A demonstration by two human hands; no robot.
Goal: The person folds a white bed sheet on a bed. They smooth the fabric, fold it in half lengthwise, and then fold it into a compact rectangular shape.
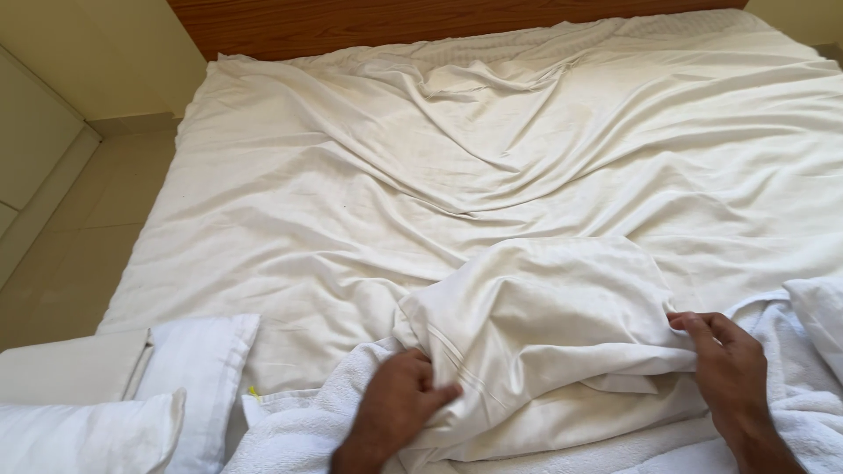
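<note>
A wrinkled white sheet (492, 175) covers the bed. At the near edge its hem is bunched into a raised fold (544, 316). My left hand (399, 404) grips the fold's left corner with fingers closed on the cloth. My right hand (724, 364) pinches the fold's right side. Under both hands lies a thicker white textured blanket (299, 434).
Two white pillows (189, 373) lie at the lower left, beside the bed's near corner. Another white pillow (817, 312) shows at the right edge. A wooden headboard (369, 22) runs along the far side. Beige tiled floor (79, 254) and a pale wall are on the left.
</note>
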